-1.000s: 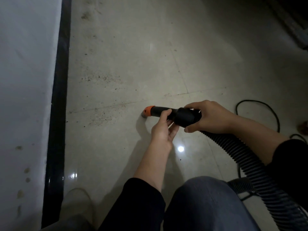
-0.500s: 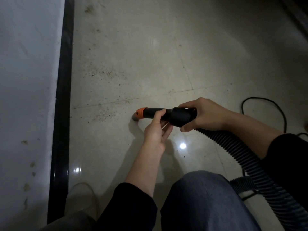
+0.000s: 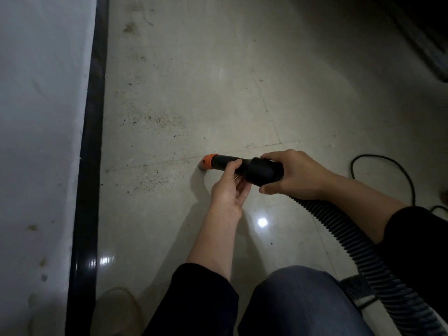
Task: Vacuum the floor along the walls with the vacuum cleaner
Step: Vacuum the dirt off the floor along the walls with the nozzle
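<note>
The right grip [image 3: 294, 175] is curled round the black cuff of the vacuum nozzle [image 3: 221, 162] where the ribbed hose [image 3: 339, 229] joins, the left grip [image 3: 226, 194] pinches the tube from beneath, and the orange tip [image 3: 209, 158] sits on the gritty floor [image 3: 194, 88], apart from the black skirting [image 3: 89, 166].
</note>
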Action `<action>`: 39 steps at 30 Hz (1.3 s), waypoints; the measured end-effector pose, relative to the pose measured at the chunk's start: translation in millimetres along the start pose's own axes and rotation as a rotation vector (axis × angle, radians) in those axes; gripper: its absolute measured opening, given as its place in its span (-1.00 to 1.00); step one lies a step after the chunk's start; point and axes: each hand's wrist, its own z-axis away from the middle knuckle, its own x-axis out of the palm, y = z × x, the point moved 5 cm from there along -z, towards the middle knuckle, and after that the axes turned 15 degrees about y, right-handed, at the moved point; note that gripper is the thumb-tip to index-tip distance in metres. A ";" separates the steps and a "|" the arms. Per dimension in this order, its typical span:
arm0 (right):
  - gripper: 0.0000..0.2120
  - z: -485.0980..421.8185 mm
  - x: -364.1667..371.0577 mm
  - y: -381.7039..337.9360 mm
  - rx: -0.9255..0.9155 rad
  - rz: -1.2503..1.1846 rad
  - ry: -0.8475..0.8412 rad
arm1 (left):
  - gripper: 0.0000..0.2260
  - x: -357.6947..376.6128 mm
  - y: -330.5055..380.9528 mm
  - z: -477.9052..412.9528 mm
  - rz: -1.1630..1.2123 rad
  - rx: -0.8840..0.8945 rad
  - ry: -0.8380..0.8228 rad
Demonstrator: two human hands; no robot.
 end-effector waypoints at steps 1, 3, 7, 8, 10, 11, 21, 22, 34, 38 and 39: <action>-0.62 -1.8 -0.2 -1.3 0.000 0.011 0.008 | -0.77 0.6 1.4 -1.5 0.008 -0.005 -0.007; -0.62 -4.9 -0.8 -3.6 -0.002 0.034 0.022 | -0.75 2.9 3.7 -3.7 0.020 -0.018 -0.024; -0.57 -8.8 -6.6 -5.1 0.012 0.053 0.048 | -0.74 12.0 6.0 -5.8 0.052 -0.048 -0.045; -0.55 -9.4 -9.1 -5.3 0.016 0.061 0.056 | -0.75 14.7 6.1 -5.5 0.057 -0.055 -0.049; -0.52 -10.5 -13.2 -5.8 0.013 0.093 0.073 | -0.77 19.6 6.2 -5.0 0.058 -0.065 -0.055; -0.51 -10.9 -14.5 -6.2 0.013 0.110 0.079 | -0.77 21.5 6.5 -4.6 0.056 -0.070 -0.055; -0.50 -10.3 -17.8 -8.7 0.015 0.171 0.080 | -0.76 22.6 6.7 0.3 0.052 -0.099 -0.058; -0.49 -9.9 -16.8 -10.6 0.014 0.162 0.065 | -0.75 19.4 7.4 0.3 0.056 -0.100 -0.054; -0.51 -12.7 11.1 -44.7 -0.050 0.074 -0.048 | -0.66 -25.4 20.9 2.6 0.198 -0.077 -0.004; -0.53 -13.7 12.5 -51.1 -0.071 0.075 -0.069 | -0.65 -32.4 22.2 6.6 0.226 -0.076 0.012; -0.54 -13.5 13.3 -52.2 -0.075 0.073 -0.079 | -0.65 -34.5 22.8 7.3 0.232 -0.076 0.015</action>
